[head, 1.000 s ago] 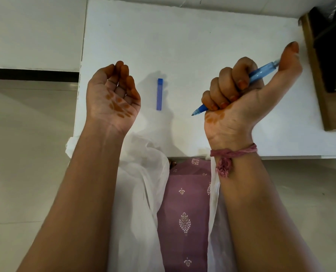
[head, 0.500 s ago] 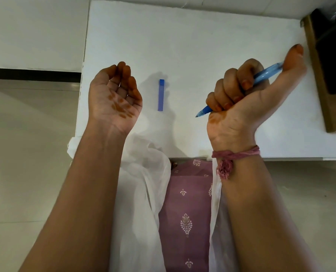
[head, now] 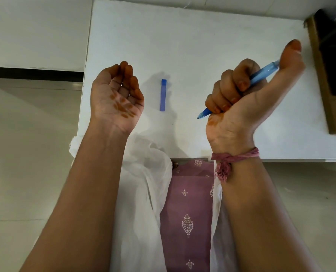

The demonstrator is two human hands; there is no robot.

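We record, largest first:

1. The white worktop (head: pixel 182 36) fills the upper middle of the view. Both hands are raised over its near part.
2. A sheer white cloth (head: pixel 143 183) is draped over the lap, with a mauve patterned garment (head: pixel 186 213) between its folds, below the worktop's near edge.
3. A brown wooden frame (head: pixel 320 79) stands at the worktop's right end.
4. The right hand (head: pixel 241 110) has its palm toward us. Its fingers (head: pixel 230 81) are curled tight round the pen (head: pixel 265 72), and the thumb is stretched out straight past the pen's upper end.
5. The left hand (head: pixel 116 99) is palm up, its fingers loosely curled together and holding nothing.
6. The pen is blue and slanted in the right fist, with its tip pointing down-left.
7. The pen cap (head: pixel 163 95) is blue and lies flat on the worktop between the two hands, touched by neither.
8. A pink thread band (head: pixel 235 157) is tied round the right wrist.
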